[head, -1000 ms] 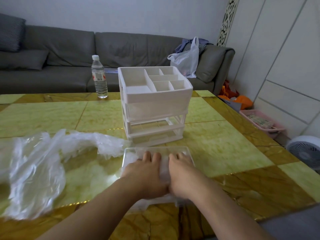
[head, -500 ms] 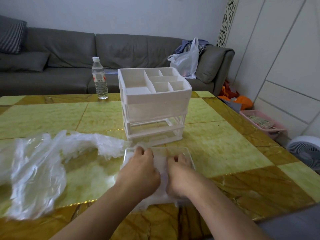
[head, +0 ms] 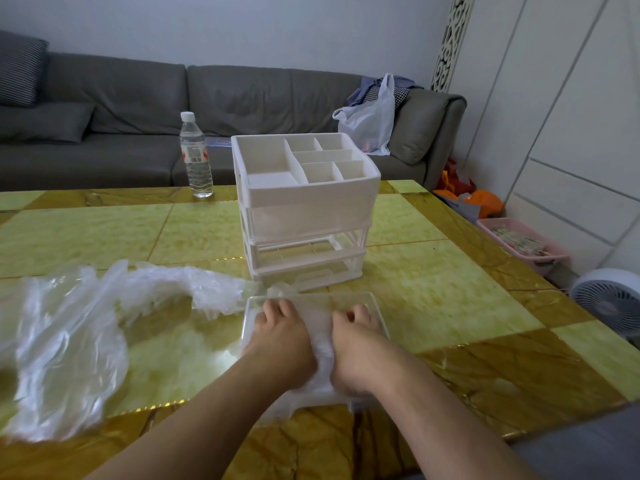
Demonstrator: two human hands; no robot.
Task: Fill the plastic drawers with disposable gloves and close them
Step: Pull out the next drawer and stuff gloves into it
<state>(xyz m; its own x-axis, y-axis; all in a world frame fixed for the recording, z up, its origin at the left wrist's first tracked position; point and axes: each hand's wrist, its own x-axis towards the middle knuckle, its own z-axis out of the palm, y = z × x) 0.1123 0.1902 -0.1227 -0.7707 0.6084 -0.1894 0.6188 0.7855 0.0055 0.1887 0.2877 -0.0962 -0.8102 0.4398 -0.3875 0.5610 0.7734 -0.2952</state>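
Fingers of left hand and right hand now curled into gloves inside clear drawer, flatter earlier.

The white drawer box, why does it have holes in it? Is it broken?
Not broken. The organizer has two empty slots below its top drawer. One clear drawer sits out on the table, where the left hand and right hand press gloves in. More gloves sprawl loose beside it.

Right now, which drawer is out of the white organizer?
The clear drawer lying on the table under both hands; the upper drawer sits shut in the organizer.
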